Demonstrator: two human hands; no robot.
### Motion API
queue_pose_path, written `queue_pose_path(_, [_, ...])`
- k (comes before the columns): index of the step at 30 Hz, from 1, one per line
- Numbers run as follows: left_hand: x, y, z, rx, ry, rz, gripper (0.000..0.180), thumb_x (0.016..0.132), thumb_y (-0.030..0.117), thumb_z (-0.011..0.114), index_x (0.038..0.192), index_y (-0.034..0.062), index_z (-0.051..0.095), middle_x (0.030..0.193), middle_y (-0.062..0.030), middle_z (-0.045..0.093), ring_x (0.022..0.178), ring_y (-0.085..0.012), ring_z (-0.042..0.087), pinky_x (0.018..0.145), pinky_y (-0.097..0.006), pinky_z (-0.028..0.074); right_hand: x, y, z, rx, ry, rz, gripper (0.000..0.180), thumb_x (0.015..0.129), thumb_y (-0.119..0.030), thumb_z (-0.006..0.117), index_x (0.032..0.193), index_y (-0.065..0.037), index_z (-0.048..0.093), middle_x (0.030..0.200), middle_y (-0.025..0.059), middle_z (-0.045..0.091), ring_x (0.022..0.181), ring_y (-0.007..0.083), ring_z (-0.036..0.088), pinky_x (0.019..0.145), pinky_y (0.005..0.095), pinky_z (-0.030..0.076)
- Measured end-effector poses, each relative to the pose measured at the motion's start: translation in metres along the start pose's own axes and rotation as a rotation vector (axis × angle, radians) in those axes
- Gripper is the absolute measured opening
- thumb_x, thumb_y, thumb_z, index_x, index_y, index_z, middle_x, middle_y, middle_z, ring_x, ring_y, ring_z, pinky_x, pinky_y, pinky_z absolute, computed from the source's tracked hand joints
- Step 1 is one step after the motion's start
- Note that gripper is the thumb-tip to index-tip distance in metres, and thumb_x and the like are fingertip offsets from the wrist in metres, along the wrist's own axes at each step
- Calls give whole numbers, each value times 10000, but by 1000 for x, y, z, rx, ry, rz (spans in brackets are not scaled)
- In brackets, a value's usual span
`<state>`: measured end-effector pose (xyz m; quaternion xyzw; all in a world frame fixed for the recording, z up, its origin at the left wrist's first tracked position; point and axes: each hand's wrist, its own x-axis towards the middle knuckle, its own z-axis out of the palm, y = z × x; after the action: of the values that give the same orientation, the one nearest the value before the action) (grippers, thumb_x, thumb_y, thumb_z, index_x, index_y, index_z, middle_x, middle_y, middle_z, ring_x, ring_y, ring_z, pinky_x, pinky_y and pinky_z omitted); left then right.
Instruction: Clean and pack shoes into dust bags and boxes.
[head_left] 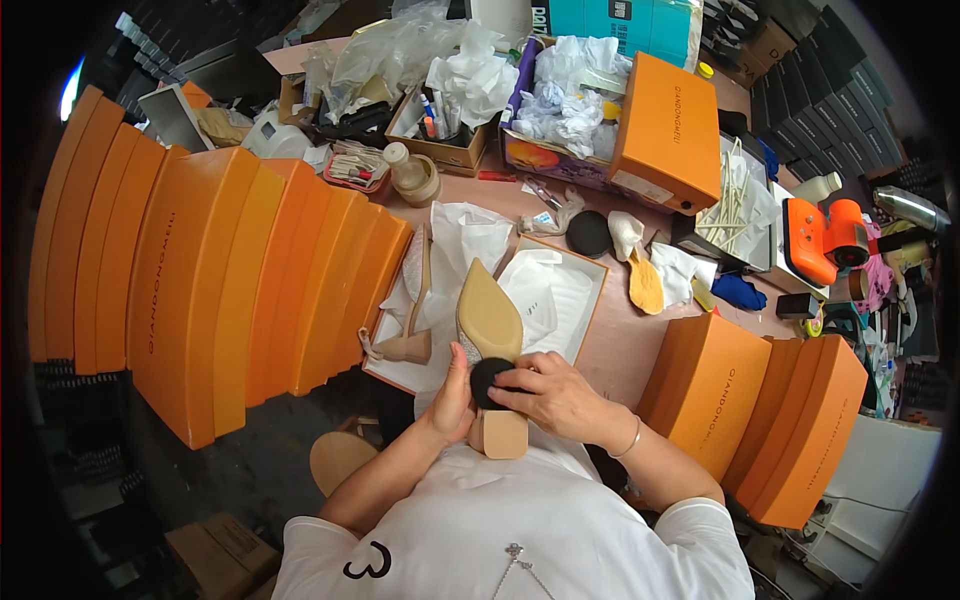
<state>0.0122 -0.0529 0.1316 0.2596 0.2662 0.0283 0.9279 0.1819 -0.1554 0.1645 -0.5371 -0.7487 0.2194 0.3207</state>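
A beige high-heeled shoe (490, 312) is held upside down close to my chest, its pointed tan sole facing up and its block heel (506, 434) toward me. My left hand (453, 402) grips it from the left side. Pinched in my right hand (562, 400) is a round black sponge pad (489, 382), pressed against the sole near the arch. Beyond, a second heeled shoe (417, 275) lies on its side at the left of an open shoebox (594, 300) lined with white tissue paper (468, 235).
Orange shoeboxes (185, 290) stand in a long row at left, with more (705, 390) at right. Behind lie a glue jar (412, 178), a black round tin (588, 233), a yellow sponge (645, 283), a carton of crumpled paper (570, 110) and an orange tool (825, 240).
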Motion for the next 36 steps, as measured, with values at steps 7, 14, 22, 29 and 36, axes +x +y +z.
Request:
queue_pose_path(7, [-3, 8, 6, 71, -44, 27, 875, 915, 703, 134, 1201, -12, 551, 1091, -109, 618, 935, -163, 612, 851, -317, 504, -47, 28, -43, 186, -50, 319, 315, 679, 27, 611, 985, -14, 675, 1072, 108, 620, 988, 280, 565, 868, 369, 472])
queue_pose_path(14, [-14, 33, 25, 464, 176, 381, 700, 986, 570, 230, 1254, -11, 513, 1174, -119, 587, 986, -180, 580, 911, -344, 469, -72, 67, -4, -125, 555, 702, 627, 807, -166, 696, 1367, -42, 444, 1381, 203, 436, 1243, 334, 469, 1012, 397, 388])
queue_pose_path(22, [-14, 52, 29, 882, 181, 415, 520, 988, 339, 485, 1324, -54, 426, 1172, -120, 537, 1059, -160, 519, 928, -313, 418, -3, -12, 46, 1239, 360, 539, 742, 826, -266, 719, 1422, -51, 332, 1347, 158, 466, 1219, 262, 498, 984, 370, 431])
queue_pose_path(29, [-16, 56, 28, 482, -57, 320, 490, 959, 289, 563, 1284, -63, 464, 1104, -97, 616, 1065, -129, 561, 925, -271, 442, -31, 30, 78, 2168, 79, 304, 724, 788, -347, 702, 1346, -1, 396, 1220, 154, 563, 1076, 247, 595, 934, 381, 494])
queue_pose_path(36, [-10, 36, 37, 336, 89, 432, 306, 960, 200, 528, 1133, -51, 548, 990, -107, 662, 860, -149, 656, 778, -297, 543, -24, 28, 86, 2086, 139, 482, 629, 880, -316, 641, 1362, 0, 388, 1211, 123, 568, 1075, 204, 593, 907, 321, 496])
